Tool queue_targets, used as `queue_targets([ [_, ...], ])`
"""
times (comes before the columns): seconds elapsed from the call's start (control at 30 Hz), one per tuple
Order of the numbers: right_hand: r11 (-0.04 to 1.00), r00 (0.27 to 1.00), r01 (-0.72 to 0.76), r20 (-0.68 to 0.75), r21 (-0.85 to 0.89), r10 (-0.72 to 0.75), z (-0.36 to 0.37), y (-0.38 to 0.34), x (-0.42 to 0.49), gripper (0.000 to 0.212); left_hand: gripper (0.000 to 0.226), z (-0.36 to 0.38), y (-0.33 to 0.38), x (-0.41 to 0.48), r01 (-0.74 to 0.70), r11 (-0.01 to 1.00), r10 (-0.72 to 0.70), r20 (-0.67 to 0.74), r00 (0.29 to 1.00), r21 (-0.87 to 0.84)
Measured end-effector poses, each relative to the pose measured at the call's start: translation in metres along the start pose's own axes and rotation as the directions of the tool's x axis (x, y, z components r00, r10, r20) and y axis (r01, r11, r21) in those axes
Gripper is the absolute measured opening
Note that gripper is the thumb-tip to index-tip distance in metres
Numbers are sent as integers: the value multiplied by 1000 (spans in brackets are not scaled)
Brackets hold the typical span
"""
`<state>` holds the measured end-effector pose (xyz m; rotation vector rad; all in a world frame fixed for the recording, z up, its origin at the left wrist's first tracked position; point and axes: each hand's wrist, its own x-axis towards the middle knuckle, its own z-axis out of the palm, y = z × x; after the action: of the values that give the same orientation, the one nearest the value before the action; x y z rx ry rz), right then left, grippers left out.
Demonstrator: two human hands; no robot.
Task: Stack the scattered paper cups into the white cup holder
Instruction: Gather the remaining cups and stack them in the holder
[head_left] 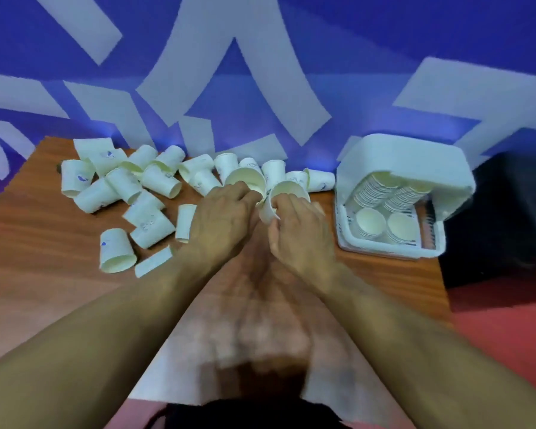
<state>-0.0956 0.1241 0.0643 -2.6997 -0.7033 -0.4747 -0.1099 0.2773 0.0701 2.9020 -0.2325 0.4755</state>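
Note:
Several white paper cups [118, 250] lie scattered on their sides across the left and back of the brown table [44, 243]. My left hand [220, 221] grips one cup [246, 181] with its mouth facing me. Right beside it, my right hand [300, 233] grips another cup [287, 193], and the two cups touch at their rims. At the right stands the white cup holder [390, 246] with its lid [415, 162] raised; inside are stacks of nested cups [381, 187].
A black box [505, 218] stands right of the holder at the table's right edge. A blue wall with pale shapes [260, 72] rises directly behind the table. Red floor [502, 320] shows at the right.

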Motion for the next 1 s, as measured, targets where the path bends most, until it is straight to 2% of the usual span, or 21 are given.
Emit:
queue_targets([
  [0.2,989,992,-118,-51,-89,113,-54,115,-42,22,10,29,118,43,-108,990,110,29,993,-87],
  [0.3,978,981,-190,-44,-91,187,-65,158,-57,25,7,45,156,60,-148,984,152,43,987,-101],
  [0.4,960,962,-272,-61,-74,268,-67,193,-64,18,11,60,182,72,-172,976,182,65,981,-132],
  [0.6,920,921,-389,-55,-56,386,-52,242,-65,14,11,81,201,93,-164,972,187,129,974,-171],
  [0.73,916,919,-394,-31,-75,393,-34,262,-64,18,17,101,202,105,-186,964,221,183,958,-188],
  [1.0,919,913,-378,118,-111,390,-3,285,-68,18,22,147,206,116,-262,948,306,294,905,-179],
])
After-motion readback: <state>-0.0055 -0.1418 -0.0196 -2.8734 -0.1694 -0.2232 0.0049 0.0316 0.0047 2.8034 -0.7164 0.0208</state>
